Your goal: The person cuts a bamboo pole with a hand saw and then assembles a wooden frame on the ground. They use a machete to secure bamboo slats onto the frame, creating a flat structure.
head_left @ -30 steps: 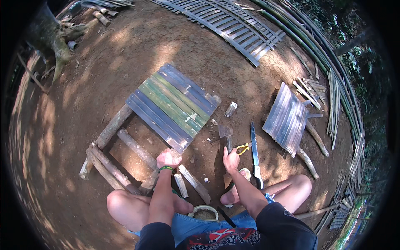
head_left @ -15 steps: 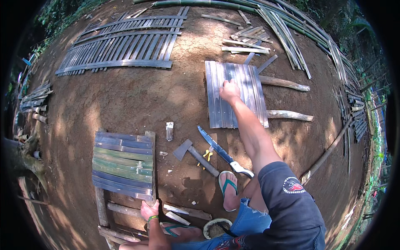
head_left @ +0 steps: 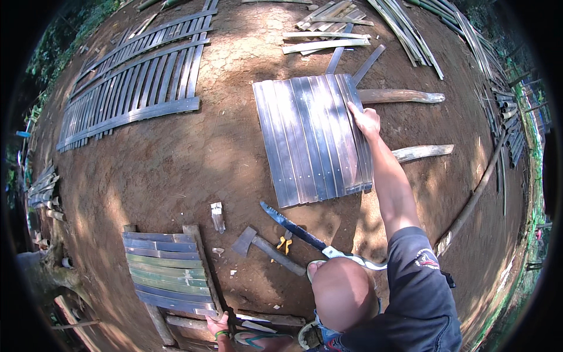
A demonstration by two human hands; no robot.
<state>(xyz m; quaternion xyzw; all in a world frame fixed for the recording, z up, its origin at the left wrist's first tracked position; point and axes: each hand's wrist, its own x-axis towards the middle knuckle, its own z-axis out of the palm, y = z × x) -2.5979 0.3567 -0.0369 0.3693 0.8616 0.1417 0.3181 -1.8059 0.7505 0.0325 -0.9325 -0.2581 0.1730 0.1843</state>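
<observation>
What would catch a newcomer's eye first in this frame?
The right hand stretches far out to the right edge of a grey slatted panel lying flat on the bare red earth, upper middle. Nearer the person lie a long blade and a hatchet, side by side. At lower left, the left hand rests by the corner of a second panel with blue and green slats.

The slat panel looks like split bamboo, smooth with a dull grey sheen. Ground is rough, dry reddish dirt, and the hammer has a matt wooden handle.
</observation>
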